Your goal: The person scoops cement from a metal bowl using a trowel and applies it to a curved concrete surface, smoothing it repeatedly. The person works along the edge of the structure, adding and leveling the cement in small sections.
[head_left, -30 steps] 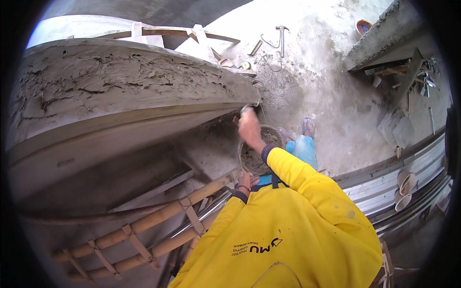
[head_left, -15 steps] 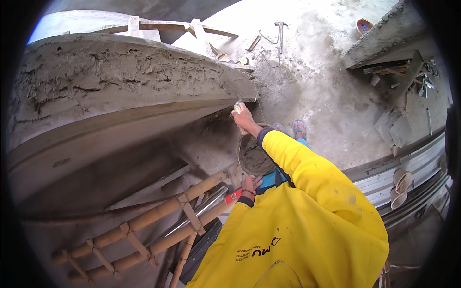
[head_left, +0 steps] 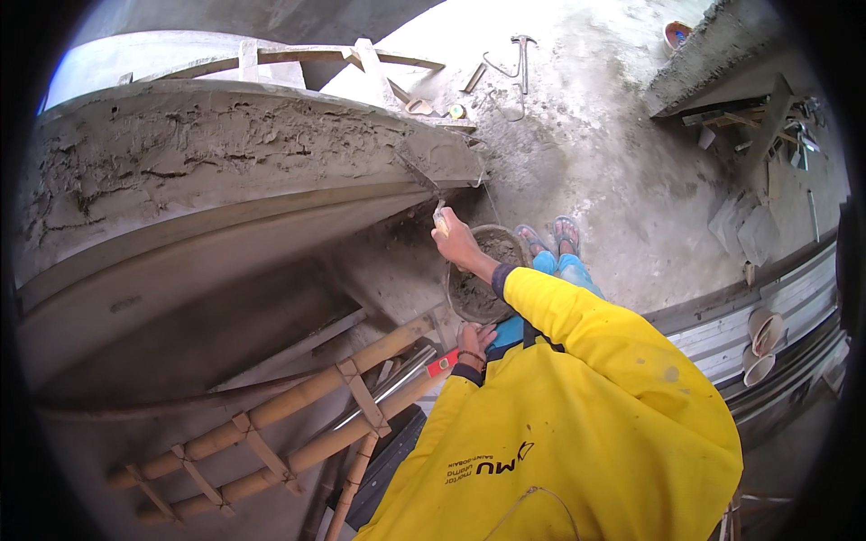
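My right hand (head_left: pixel 456 240) is closed round the handle of a trowel (head_left: pixel 418 169). The trowel's blade lies against the wet mortar on the raised beam (head_left: pixel 271 144), close to its right end. Below that forearm is a bucket (head_left: pixel 453 293) with grey mortar (head_left: pixel 478 287) in it, partly covered by my right wrist. At the bucket's near side rests my left hand (head_left: pixel 473 343), with its fingers stretched out; their undersides are hidden. A red spirit level end (head_left: pixel 443 362) shows beside my left wrist.
A bamboo ladder (head_left: pixel 271 410) slants across the lower left. A hammer (head_left: pixel 523 65) and a tape measure (head_left: pixel 457 111) lie past the beam's end. My sandalled feet (head_left: pixel 566 236) stand right of the bucket. Boards (head_left: pixel 741 230) lean at the right, above two pale buckets (head_left: pixel 760 347).
My right hand has drawn slightly down and left, and the trowel blade now shows plainly against the mortar. My left hand stays by the bucket. The view has shifted a little.
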Demonstrator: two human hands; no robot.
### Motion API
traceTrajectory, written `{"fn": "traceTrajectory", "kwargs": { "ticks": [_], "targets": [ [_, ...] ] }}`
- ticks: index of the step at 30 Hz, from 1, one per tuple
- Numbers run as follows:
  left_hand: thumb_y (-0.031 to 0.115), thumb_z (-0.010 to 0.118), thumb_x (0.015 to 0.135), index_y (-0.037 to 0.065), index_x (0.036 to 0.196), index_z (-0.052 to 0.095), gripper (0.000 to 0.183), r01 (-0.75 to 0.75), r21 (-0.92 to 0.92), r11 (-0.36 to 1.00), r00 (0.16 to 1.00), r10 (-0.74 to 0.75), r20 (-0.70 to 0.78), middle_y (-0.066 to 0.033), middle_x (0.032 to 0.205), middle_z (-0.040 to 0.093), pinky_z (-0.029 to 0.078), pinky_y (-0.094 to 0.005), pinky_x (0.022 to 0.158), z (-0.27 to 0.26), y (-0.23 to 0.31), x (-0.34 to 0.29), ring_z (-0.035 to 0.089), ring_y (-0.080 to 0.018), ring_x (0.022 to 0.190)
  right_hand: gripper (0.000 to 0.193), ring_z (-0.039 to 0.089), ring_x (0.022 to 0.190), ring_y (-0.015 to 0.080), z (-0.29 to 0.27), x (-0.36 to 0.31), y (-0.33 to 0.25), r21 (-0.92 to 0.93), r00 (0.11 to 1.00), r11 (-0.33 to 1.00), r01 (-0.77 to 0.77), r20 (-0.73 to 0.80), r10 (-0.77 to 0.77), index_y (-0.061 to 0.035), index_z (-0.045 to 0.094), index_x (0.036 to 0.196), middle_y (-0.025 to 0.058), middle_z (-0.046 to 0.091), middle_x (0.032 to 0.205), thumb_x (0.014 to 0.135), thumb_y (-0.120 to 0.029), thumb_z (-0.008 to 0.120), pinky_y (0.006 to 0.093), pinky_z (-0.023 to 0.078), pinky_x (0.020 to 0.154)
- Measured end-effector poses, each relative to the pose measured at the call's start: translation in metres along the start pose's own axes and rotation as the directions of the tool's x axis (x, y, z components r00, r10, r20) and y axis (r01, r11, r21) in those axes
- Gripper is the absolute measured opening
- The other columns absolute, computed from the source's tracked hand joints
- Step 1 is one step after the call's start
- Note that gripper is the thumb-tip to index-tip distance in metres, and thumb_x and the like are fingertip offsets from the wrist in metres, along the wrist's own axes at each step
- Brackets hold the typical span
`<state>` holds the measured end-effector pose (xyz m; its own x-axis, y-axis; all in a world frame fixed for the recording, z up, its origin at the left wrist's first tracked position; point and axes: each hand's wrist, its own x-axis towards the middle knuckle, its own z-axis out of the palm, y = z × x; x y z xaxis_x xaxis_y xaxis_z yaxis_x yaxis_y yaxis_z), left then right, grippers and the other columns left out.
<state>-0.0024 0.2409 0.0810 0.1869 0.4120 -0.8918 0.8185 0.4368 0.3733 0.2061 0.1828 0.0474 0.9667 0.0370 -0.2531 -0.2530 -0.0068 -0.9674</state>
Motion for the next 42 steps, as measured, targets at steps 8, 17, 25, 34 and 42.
{"fn": "traceTrajectory", "kwargs": {
  "ticks": [8, 17, 25, 34, 42],
  "targets": [
    [0.007, 0.047, 0.084, 0.000, 0.107, 0.045, 0.024, 0.001, -0.071, 0.997, 1.000, -0.001, 0.001, -0.0187, 0.108, 0.058, 0.061, -0.0417, 0.069, -0.011, -0.007, 0.015, 0.069, -0.0388, 0.093, 0.021, 0.052, 0.053, 0.0073, -0.102, -0.012, -0.035, 0.477, 0.800, 0.662, -0.578, 0.490, 0.346, -0.0110, 0.056, 0.109, 0.0005, 0.054, 0.077, 0.090, -0.020, 0.056, 0.0258, 0.044, 0.043],
    [0.014, 0.049, 0.087, 0.002, 0.111, 0.049, 0.026, -0.111, 0.101, 0.989, 0.994, 0.107, 0.038, -0.0178, 0.107, 0.058, 0.059, -0.0456, 0.070, -0.020, -0.037, 0.044, 0.068, -0.0383, 0.094, 0.043, 0.062, 0.093, 0.0452, -0.037, 0.039, 0.004, -0.178, 0.805, 0.978, -0.113, -0.592, -0.015, -0.0017, 0.044, 0.128, 0.0263, 0.063, 0.104, 0.088, -0.013, 0.057, 0.0533, 0.048, 0.080],
    [0.010, 0.053, 0.082, 0.006, 0.108, 0.052, 0.027, -0.161, -0.007, 0.987, 0.984, 0.160, -0.076, -0.0090, 0.096, 0.053, 0.058, -0.0386, 0.069, 0.011, -0.026, 0.014, 0.058, -0.0249, 0.084, 0.036, 0.065, 0.091, 0.0453, -0.163, -0.058, -0.015, -0.636, 0.991, 0.770, -0.051, 0.060, 0.116, -0.0089, 0.054, 0.116, 0.0241, 0.069, 0.094, 0.088, -0.031, 0.058, 0.0540, 0.051, 0.078],
    [-0.001, 0.046, 0.081, 0.002, 0.106, 0.048, 0.025, -0.277, -0.100, 0.956, 0.959, 0.282, 0.039, -0.0106, 0.106, 0.052, 0.062, -0.0367, 0.074, 0.037, -0.026, -0.012, 0.060, -0.0233, 0.093, 0.034, 0.070, 0.078, 0.0378, -0.216, -0.036, 0.016, -0.880, 0.861, 0.228, 0.417, 0.463, 0.213, -0.0028, 0.073, 0.079, 0.0209, 0.070, 0.077, 0.076, -0.036, 0.067, 0.0471, 0.056, 0.073],
    [0.000, 0.048, 0.082, -0.001, 0.098, 0.045, 0.016, -0.369, -0.003, 0.929, 0.928, 0.369, 0.048, -0.0119, 0.097, 0.051, 0.063, -0.0325, 0.061, 0.042, -0.024, -0.021, 0.060, -0.0220, 0.079, 0.037, 0.068, 0.091, 0.0438, -0.174, -0.038, 0.038, -0.839, 0.694, 0.449, 0.308, 0.521, 0.497, 0.0037, 0.071, 0.087, 0.0286, 0.069, 0.091, 0.081, -0.031, 0.061, 0.0476, 0.055, 0.083]
  ]
}}
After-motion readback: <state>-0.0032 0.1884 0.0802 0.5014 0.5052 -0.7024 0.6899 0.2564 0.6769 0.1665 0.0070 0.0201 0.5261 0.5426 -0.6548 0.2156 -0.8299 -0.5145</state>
